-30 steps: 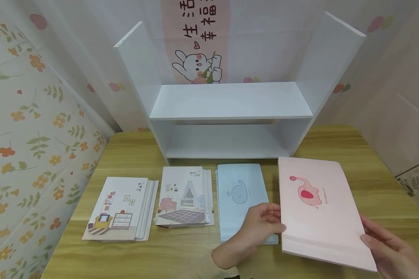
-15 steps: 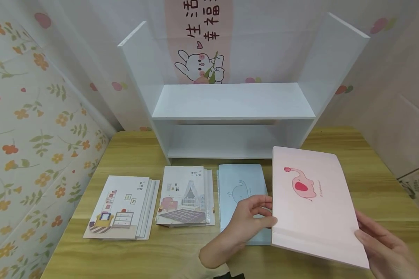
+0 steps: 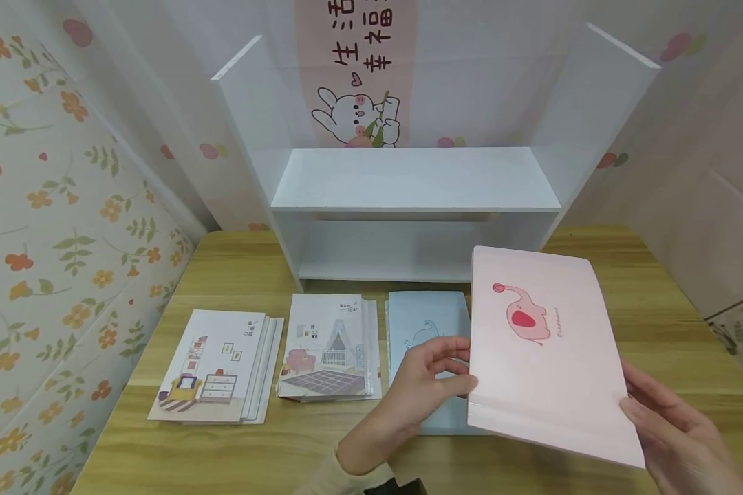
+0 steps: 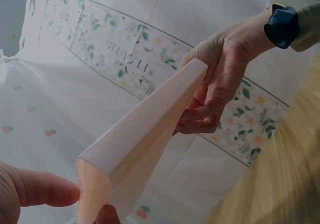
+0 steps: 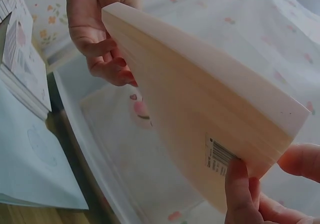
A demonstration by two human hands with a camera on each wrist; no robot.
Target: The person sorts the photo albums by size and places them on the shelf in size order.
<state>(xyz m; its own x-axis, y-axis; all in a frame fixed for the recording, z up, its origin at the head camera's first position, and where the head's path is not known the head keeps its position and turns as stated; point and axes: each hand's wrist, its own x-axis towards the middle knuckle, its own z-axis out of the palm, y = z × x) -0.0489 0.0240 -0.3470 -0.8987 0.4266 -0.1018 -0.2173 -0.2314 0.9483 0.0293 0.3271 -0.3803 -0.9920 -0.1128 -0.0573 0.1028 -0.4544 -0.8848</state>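
A pink notebook [image 3: 545, 371] with an elephant drawing on its cover is lifted off the table, tilted. My left hand [image 3: 424, 381] pinches its left edge, thumb on the cover side. At the lower right edge my right hand [image 3: 675, 426] grips it, thumb on top and fingers beneath. A barcode label [image 5: 219, 155] shows on its back in the right wrist view, with a right fingertip touching it. Under my left hand lies a blue notebook [image 3: 436, 316] with a whale drawing, partly hidden by the hand and the pink one.
Two stacks of white illustrated books, a left stack [image 3: 207, 371] and a middle stack [image 3: 325, 350], lie on the wooden table [image 3: 223, 457]. Behind them stands a white two-tier shelf [image 3: 415, 179] with tall side panels. Patterned cloth [image 3: 68, 206] hangs at the left and back.
Both hands have carried the pink notebook left and upward, toward the shelf, so it covers more of the blue notebook. The head view has shifted slightly.
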